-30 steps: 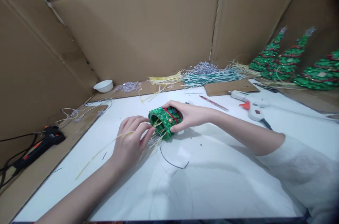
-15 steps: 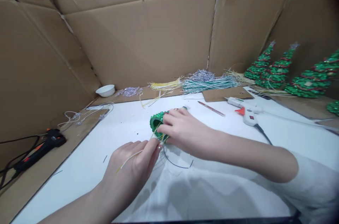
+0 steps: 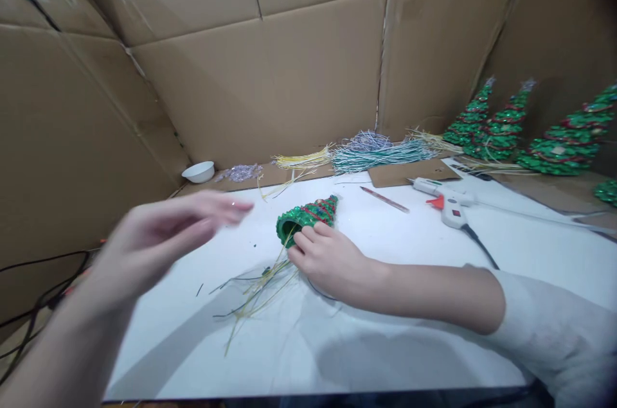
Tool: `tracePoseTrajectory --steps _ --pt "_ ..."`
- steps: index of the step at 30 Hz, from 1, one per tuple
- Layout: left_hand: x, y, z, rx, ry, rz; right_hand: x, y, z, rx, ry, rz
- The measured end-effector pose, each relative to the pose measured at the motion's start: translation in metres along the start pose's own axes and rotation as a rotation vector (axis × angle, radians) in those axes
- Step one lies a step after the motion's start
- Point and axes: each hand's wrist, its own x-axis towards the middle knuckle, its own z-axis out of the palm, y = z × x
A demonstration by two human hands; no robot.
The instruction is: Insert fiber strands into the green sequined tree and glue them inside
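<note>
A small green Christmas tree (image 3: 321, 210) with red garland lies on its side on the white board, its hollow base facing left. My right hand (image 3: 332, 260) has its fingers curled against the near side of the tree, close to the base rim. From the hollow base, thin yellow and dark wires (image 3: 255, 295) trail out over the board toward the lower left. My left hand (image 3: 178, 234) is up in the air left of the tree, fingers stretched out, blurred by motion, with nothing visible in it. The right fingertips are partly hidden.
Bundles of yellow wires (image 3: 306, 157) and green-white wires (image 3: 383, 157) lie at the back, near clear beads (image 3: 241, 172) and a white bowl (image 3: 198, 171). A glue gun (image 3: 450, 205) and a pen (image 3: 384, 199) lie on the right. Finished-looking trees (image 3: 504, 128) stand far right.
My left hand has let go of the wires and moved up and left. The wires now spread over the board. My right hand has shifted down, showing more of the tree.
</note>
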Motion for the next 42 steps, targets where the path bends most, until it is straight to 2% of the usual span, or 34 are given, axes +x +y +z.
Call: tracePoseTrajectory --steps 1,2,4,5,7,10,12,15,21,26,29,32,36,42 --pt "0.021 -0.01 0.009 0.047 -0.006 0.055 -0.001 -0.001 0.001 -0.03 0.009 0.007" --pt "0.039 -0.019 0.022 0.124 -0.034 0.171 -0.001 -0.002 0.001 -0.061 0.02 0.006" --pt "0.065 -0.034 0.052 0.243 -0.187 0.354 -0.004 -0.002 -0.001 -0.103 0.035 -0.015" --pt "0.071 -0.038 0.065 0.307 -0.22 0.425 -0.006 -0.002 -0.002 -0.113 0.037 -0.031" --pt "0.073 -0.042 0.085 0.373 -0.209 0.561 -0.01 0.0 -0.005 -0.131 0.041 -0.067" --pt "0.07 -0.039 0.097 0.414 -0.181 0.65 -0.018 0.004 -0.006 -0.174 0.076 -0.095" --pt "0.071 -0.036 0.098 0.44 -0.186 0.631 -0.022 0.005 -0.004 -0.215 0.114 -0.073" --pt "0.076 -0.034 0.099 0.446 -0.143 0.524 -0.027 0.009 0.0 -0.281 0.172 0.012" --pt "0.075 -0.023 0.111 0.149 0.055 0.149 -0.03 0.021 0.004 -0.347 0.327 0.069" --pt "0.066 -0.014 0.121 0.027 0.202 -0.06 -0.031 0.017 0.007 -0.281 0.247 0.181" --pt "0.059 -0.014 0.127 0.042 0.253 -0.051 -0.031 0.01 0.009 -0.233 0.141 0.238" --pt "0.052 -0.015 0.134 0.051 0.27 0.037 -0.031 0.007 0.012 -0.199 0.082 0.237" --pt "0.046 -0.017 0.139 0.063 0.293 0.15 -0.036 0.007 0.018 -0.177 0.095 0.202" --pt "0.039 -0.022 0.14 0.115 0.251 0.201 -0.044 0.006 0.025 -0.156 0.121 0.159"
